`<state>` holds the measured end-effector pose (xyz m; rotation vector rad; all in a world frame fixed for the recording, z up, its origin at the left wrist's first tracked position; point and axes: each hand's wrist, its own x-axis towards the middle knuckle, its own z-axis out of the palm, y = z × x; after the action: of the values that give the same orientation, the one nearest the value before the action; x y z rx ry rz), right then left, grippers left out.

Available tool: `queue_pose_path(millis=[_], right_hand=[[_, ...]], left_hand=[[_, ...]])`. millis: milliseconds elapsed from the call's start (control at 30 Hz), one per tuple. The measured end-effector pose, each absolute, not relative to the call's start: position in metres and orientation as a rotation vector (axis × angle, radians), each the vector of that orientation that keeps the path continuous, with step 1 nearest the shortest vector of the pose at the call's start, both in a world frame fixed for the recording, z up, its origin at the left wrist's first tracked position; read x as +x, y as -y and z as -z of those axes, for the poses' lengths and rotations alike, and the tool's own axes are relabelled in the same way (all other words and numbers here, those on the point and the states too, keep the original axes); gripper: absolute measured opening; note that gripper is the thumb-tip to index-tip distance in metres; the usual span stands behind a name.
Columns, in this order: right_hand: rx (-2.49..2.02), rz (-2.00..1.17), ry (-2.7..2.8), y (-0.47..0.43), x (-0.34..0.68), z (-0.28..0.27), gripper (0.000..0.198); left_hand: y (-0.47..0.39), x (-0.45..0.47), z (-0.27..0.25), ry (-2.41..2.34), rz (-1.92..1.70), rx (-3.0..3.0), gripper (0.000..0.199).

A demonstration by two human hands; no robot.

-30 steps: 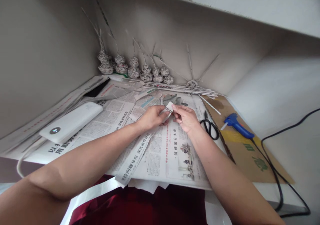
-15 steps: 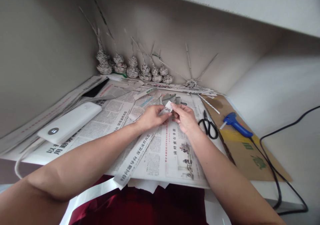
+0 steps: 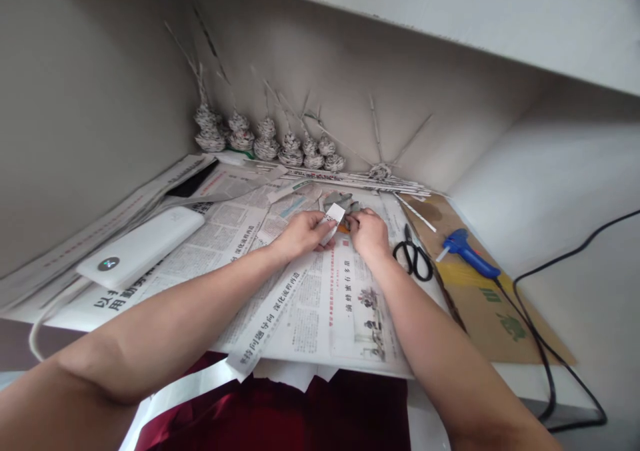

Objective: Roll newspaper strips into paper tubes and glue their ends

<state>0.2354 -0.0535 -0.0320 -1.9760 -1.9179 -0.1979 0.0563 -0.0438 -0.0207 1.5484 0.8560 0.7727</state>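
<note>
My left hand (image 3: 304, 232) pinches a small white paper strip (image 3: 335, 213) with dark print, its free end pointing up and away. My right hand (image 3: 370, 236) is just to the right, apart from the strip, with fingers curled together. What those fingers hold, if anything, is hidden. Between the hands shows a bit of something orange (image 3: 343, 227), too small to name. Beyond them lies a crumpled grey item (image 3: 340, 199). A long cut newspaper strip (image 3: 270, 317) slants below my left forearm over the table's front edge.
Several woven paper gourd shapes (image 3: 267, 147) stand along the wall, beside a woven piece with spokes (image 3: 380, 171). Thin paper rods (image 3: 350, 179) lie before them. A white power bank (image 3: 143, 244) is left; black scissors (image 3: 413, 257) and a blue glue gun (image 3: 470, 252) on cardboard (image 3: 500, 327) are right.
My right hand has let go of the paper strip and moved slightly right and away from it. My left hand keeps hold of the strip, and its display of white surface has grown.
</note>
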Motion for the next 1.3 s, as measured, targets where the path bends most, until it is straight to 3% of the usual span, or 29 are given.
queue_pose_path(millis=[567,900,1100,1300], right_hand=[[-2.161,0.357,1.965,0.064,0.222,0.017,0.041],[-2.189,0.224,2.025,0.068,0.211,0.017,0.047],[-2.207,0.098,1.986,0.070,0.206,0.019,0.035],[-2.040,0.149,2.066,0.076,0.202,0.018,0.045]], left_hand=[[0.041,0.054,0.019,-0.842,-0.824,1.592,0.032],[0.039,0.054,0.022,-0.818,-0.828,1.576,0.032],[0.037,0.054,0.025,-0.812,-0.838,1.596,0.035],[0.036,0.054,0.027,-0.806,-0.840,1.621,0.035]])
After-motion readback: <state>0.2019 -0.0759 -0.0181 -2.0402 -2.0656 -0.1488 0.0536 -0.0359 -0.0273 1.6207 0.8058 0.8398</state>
